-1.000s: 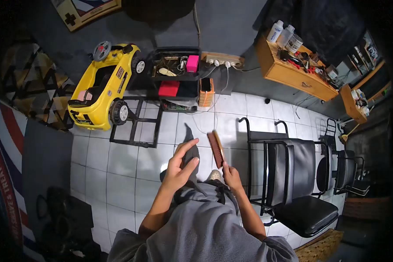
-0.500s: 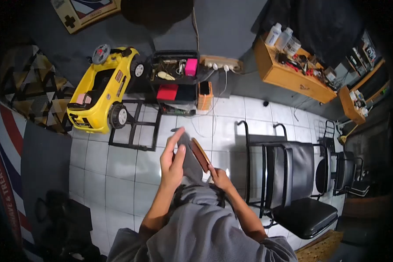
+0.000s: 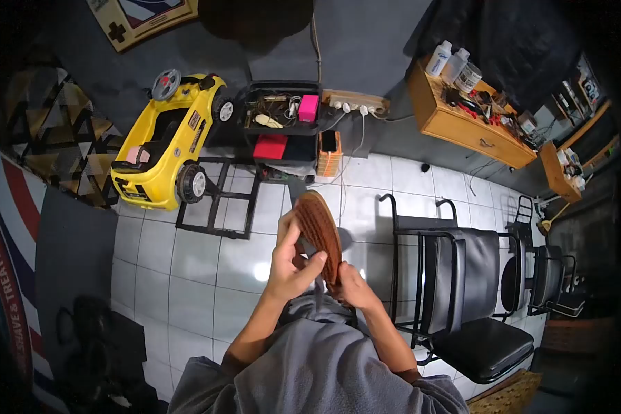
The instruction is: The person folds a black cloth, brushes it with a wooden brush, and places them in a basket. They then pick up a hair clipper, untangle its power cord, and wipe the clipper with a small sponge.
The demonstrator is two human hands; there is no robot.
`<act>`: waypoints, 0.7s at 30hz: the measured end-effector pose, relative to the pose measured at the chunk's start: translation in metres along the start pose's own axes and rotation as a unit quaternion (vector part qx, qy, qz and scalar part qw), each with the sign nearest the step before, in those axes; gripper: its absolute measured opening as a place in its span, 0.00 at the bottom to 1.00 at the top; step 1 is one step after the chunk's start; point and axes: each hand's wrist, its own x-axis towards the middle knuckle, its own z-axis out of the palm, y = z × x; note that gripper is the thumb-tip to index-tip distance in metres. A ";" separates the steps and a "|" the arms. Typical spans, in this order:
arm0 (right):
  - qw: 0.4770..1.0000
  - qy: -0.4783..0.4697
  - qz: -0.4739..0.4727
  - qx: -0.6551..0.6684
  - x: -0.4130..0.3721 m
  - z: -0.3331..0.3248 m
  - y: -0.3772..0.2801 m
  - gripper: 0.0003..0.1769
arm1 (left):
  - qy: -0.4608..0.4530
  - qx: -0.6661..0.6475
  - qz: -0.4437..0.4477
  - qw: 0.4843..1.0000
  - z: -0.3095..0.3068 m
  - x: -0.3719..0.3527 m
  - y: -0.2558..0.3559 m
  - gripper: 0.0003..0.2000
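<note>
A wooden brush (image 3: pixel 319 228) with dense brown bristles stands tilted upright in front of me, bristles turned partly toward my view. My right hand (image 3: pixel 355 286) is closed round its lower, handle end. My left hand (image 3: pixel 290 265) is at the brush's left side, fingers bent along its edge and thumb over the lower bristles. Part of a grey, strip-like thing (image 3: pixel 318 295) shows below the brush, and the rest of it is hidden behind the brush and hands. My grey top fills the space beneath both forearms.
A yellow toy car (image 3: pixel 165 145) stands ahead left beside a black metal frame (image 3: pixel 214 233). A black shelf (image 3: pixel 283 131) holds small items near a power strip (image 3: pixel 355 101). Black chairs (image 3: pixel 472 276) stand right. Bottles and tools crowd a wooden drawer unit (image 3: pixel 455 130).
The brush has risen and turned, showing more of its bristles and covering much of the grey thing. My left hand has moved right and its raised index finger is now bent against the brush.
</note>
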 end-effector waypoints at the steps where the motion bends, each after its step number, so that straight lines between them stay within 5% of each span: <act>1: 0.999 0.012 0.027 -0.016 0.005 -0.004 0.016 0.33 | 0.013 -0.020 -0.008 1.000 -0.001 0.003 0.001 0.40; 8: 0.949 0.092 0.136 -0.268 0.021 -0.052 0.126 0.43 | 0.038 -0.108 -0.077 0.990 -0.007 0.003 0.006 0.40; 11: 0.899 0.120 0.151 -0.392 0.010 -0.078 0.160 0.44 | 0.047 -0.132 0.003 0.990 -0.007 0.005 0.002 0.42; 15: 0.936 0.168 0.175 -0.254 -0.002 -0.070 0.119 0.42 | 0.037 -0.089 -0.024 0.995 -0.010 0.006 0.007 0.43; 19: 0.976 0.099 0.148 0.127 -0.013 -0.038 0.021 0.31 | 0.065 -0.101 -0.062 0.991 -0.006 0.002 0.008 0.44; 21: 0.995 0.063 0.045 0.070 -0.013 -0.029 0.012 0.29 | 0.057 -0.098 -0.065 0.991 -0.002 0.002 0.008 0.45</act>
